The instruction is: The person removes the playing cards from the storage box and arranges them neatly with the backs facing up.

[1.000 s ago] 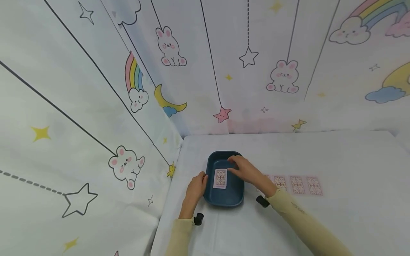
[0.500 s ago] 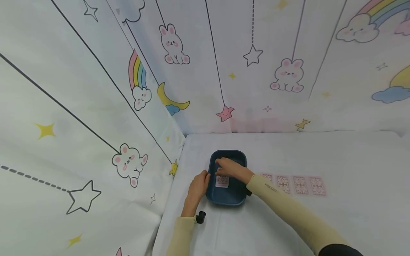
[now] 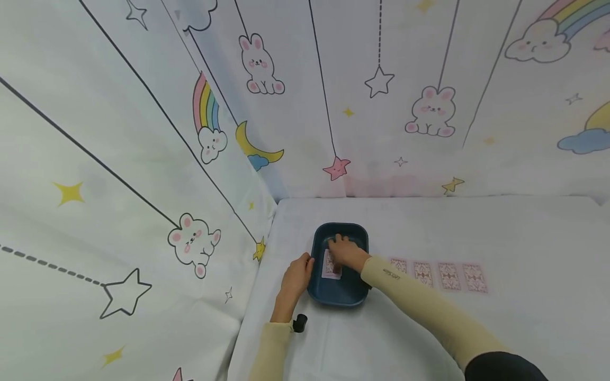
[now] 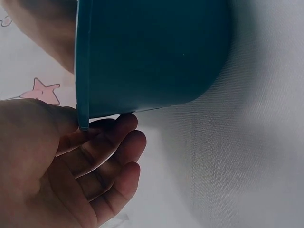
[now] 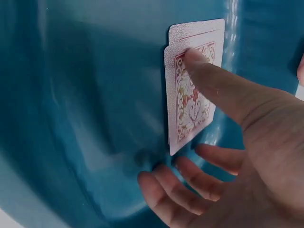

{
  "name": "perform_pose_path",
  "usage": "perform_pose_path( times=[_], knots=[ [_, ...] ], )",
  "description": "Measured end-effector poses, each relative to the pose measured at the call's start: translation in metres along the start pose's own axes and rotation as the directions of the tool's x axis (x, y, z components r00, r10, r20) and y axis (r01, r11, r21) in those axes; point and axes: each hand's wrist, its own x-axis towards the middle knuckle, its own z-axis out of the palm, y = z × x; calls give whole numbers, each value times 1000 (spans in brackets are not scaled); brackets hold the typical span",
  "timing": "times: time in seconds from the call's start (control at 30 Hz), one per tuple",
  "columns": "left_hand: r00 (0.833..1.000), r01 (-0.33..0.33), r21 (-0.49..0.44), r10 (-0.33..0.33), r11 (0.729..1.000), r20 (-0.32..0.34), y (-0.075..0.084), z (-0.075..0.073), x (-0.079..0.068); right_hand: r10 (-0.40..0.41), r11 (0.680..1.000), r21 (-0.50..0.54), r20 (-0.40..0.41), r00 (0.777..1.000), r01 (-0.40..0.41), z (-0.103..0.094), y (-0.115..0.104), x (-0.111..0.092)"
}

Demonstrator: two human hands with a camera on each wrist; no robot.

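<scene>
A dark blue rectangular basin [image 3: 337, 295] stands on the white table. My left hand [image 3: 295, 278] holds its left rim, and in the left wrist view the fingers [image 4: 126, 123] curl below the rim. Inside the basin lies a small, slightly offset stack of playing cards [image 5: 190, 114], patterned backs up. Over this stack reaches my right hand [image 3: 347, 254]; in the right wrist view its thumb [image 5: 213, 80] rests on the top card. The other right-hand fingers are spread past the stack's far edge, not closed round the cards.
To the right of the basin, several playing cards [image 3: 449, 277] lie back up in a row, partly hidden by the right sleeve [image 3: 410, 293]. A white printed cloth wall [image 3: 305, 121] rises behind and to the left of the table.
My right hand has moved left and down, from above the basin's right side onto the card stack. The left hand has kept its hold on the rim. The view has shifted slightly.
</scene>
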Motion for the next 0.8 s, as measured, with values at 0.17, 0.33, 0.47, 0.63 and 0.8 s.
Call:
perform_pose_path(
  times=[0.17,0.33,0.47,0.63,0.8],
  knots=[
    [1000,4,-23,-3,1000,20,3,0,-1,22,1000,5,3,1000,-22,0,3,0],
    [1000,10,-27,-10,1000,20,4,1,-1,28,999,28,-39,999,-27,1,7,1],
    [1000,9,-25,-9,1000,15,3,2,0,20,998,57,-65,998,-16,3,11,3],
    [1000,20,-22,-20,1000,21,3,0,0,19,989,149,-86,996,-6,2,17,2],
    [1000,19,-24,-19,1000,14,3,-2,-1,-15,928,369,-70,997,40,-4,21,-3]
  ],
)
